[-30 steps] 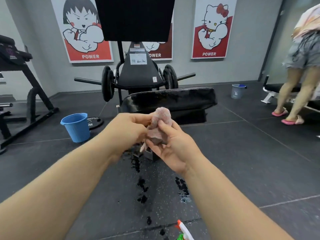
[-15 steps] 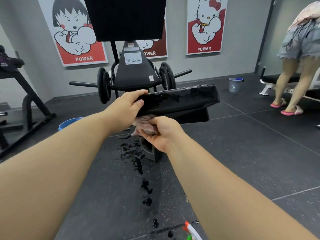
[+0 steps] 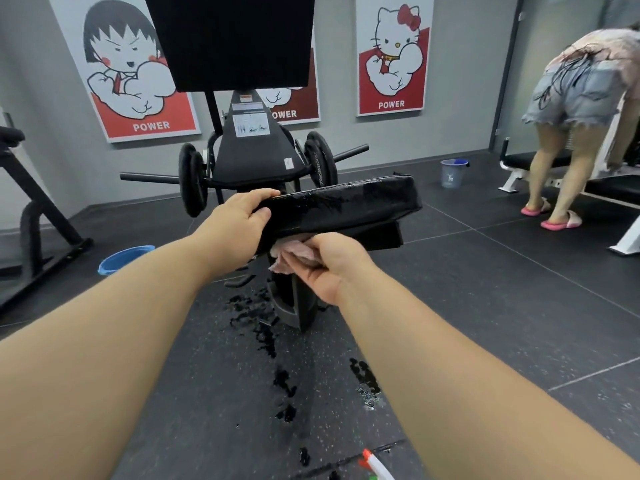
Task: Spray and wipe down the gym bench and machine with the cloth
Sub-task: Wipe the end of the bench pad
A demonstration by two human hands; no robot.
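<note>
A black padded seat (image 3: 349,206) of the gym machine (image 3: 254,150) glistens wet in front of me. My left hand (image 3: 239,220) grips the pad's near left end, fingers over the top and thumb on its front edge. My right hand (image 3: 325,265) holds a crumpled pink cloth (image 3: 294,252) pressed against the pad's underside at the front. The nozzle of a spray bottle (image 3: 375,465) with a red tip lies on the floor at the bottom edge.
Wet patches (image 3: 263,327) darken the black rubber floor under the seat. A blue bucket (image 3: 121,259) sits at left, a grey bin (image 3: 452,173) by the wall. Another person (image 3: 581,109) bends over a white-framed bench (image 3: 554,174) at right. A black rack (image 3: 31,216) stands far left.
Both hands moved from wringing the cloth in mid-air to the seat pad; the left hand now grips the pad's end and the right presses the cloth under it.
</note>
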